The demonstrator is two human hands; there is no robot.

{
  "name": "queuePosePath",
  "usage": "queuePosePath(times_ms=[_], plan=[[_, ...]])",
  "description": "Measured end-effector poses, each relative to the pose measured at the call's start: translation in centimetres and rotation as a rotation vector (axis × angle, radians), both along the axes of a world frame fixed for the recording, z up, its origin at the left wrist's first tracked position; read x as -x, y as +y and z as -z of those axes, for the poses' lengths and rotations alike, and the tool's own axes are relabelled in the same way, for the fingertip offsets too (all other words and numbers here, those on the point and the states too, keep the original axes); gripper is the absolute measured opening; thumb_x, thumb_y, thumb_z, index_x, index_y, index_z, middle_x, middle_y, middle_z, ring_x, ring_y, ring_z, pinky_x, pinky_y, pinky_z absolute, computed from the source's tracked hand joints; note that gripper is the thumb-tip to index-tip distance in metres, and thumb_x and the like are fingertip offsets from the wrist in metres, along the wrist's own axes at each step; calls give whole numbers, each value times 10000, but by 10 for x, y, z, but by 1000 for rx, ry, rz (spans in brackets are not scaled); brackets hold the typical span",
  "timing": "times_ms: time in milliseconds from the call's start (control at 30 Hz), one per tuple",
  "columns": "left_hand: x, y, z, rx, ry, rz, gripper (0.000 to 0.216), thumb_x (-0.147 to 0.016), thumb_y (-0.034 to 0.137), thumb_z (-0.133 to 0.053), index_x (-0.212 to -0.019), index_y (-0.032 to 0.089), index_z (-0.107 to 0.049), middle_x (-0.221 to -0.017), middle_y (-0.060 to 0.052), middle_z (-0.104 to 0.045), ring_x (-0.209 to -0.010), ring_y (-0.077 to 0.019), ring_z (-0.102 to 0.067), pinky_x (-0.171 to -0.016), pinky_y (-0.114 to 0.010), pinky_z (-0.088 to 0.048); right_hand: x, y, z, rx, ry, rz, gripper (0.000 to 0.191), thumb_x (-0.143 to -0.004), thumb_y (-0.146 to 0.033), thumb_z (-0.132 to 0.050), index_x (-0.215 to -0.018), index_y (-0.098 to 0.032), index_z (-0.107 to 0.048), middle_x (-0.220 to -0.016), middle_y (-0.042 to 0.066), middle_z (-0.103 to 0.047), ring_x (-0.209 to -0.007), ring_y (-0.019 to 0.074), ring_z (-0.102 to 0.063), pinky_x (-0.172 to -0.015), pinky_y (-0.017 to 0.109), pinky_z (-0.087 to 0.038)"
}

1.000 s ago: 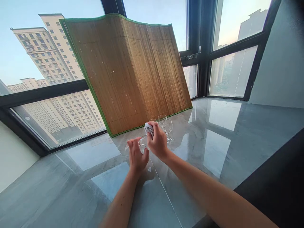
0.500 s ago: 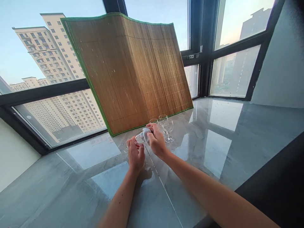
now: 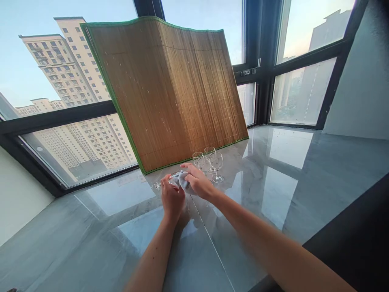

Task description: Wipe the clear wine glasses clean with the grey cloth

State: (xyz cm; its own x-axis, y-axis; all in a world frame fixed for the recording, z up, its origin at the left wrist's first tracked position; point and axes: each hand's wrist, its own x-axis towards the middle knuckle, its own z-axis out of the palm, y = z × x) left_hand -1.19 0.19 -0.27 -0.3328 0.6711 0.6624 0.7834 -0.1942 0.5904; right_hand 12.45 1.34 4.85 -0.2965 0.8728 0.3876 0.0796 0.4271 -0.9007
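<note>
High windows in black frames (image 3: 264, 61) fill the top of my feed, with pale apartment towers (image 3: 60, 75) outside. Below them I have a broad, glossy grey surface (image 3: 91, 243) mirroring the panes, crossed by a thin seam. A green-edged bamboo mat (image 3: 167, 101) leans upright against the glazing, its lower edge on that surface.

Two bare forearms come in from below, both cut off by the bottom of my view. The right hand (image 3: 199, 182) closes around a bunched cloth; the left hand (image 3: 172, 198) curls its fingers around a stemmed glass (image 3: 174, 177). That glass is held on its side in front of the mat, near its lower edge. Its long axis runs nearly level across my view: foot to the left, mouth to the right, towards the cloth. Most of its stem and bowl are hidden by fingers and cloth (clear glass is hard for me to trace anyway), and I cannot tell whether it touches the surface.

Just beyond the right hand stands a cluster of upright stemmed glasses (image 3: 216, 161), overlapping too much for me to count surely. Smallest is the grey-white cloth (image 3: 183, 180), pressed at the held glass's mouth; how far it reaches inside is unclear.
</note>
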Motion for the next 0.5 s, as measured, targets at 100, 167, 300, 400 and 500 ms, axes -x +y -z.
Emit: queuePosePath(times_ms=[100, 167, 300, 400, 500], plan=[[1, -1, -1, -26, 33, -3, 459, -771, 120, -576, -1207, 198, -459, -1167, -102, -581, -715, -164, -613, -621, -294, -452, -4, 1, -3, 57, 19, -67, 541, -776, -226, -472, -1311, -169, -530, -968, 53, -692, -865, 200, -593, -783, 317, -433], [2, -1, -1, -50, 57, -1, 443, -784, 133, -577, -1205, 204, -459, -1183, -112, -582, -800, -197, -636, -639, -306, -471, -6, 0, -5, 79, 29, -98, 568, -766, -246, -501, -1326, -158, -533, -1012, 62, -688, -902, 204, -591, -813, 323, -437], [2, -2, -1, -112, 141, 64, 450, -795, 128, -567, -1219, 210, -441, -1215, -129, -570, -1062, -267, -614, -763, -355, -516, -9, -4, -7, 121, 65, -211, 657, -717, -238, -565, -1368, -166, -522, -1075, 61, -694, -925, 201, -606, -821, 318, -453], [2, -3, -1, -110, 177, 113, 497, -763, 81, -552, -1227, 208, -428, -1221, -136, -559, -1097, -280, -595, -804, -384, -522, -9, -7, -5, 133, 87, -261, 715, -666, -204, -623, -1376, -195, -531, -1090, 48, -702, -907, 193, -623, -800, 308, -471], [4, -4, -1, -95, 164, 126, 564, -716, 55, -560, -1238, 216, -421, -1233, -138, -552, -1093, -291, -592, -811, -402, -526, -9, -8, -2, 136, 110, -316, 770, -630, -163, -649, -1388, -221, -524, -1159, 53, -693, -922, 196, -635, -790, 313, -491]])
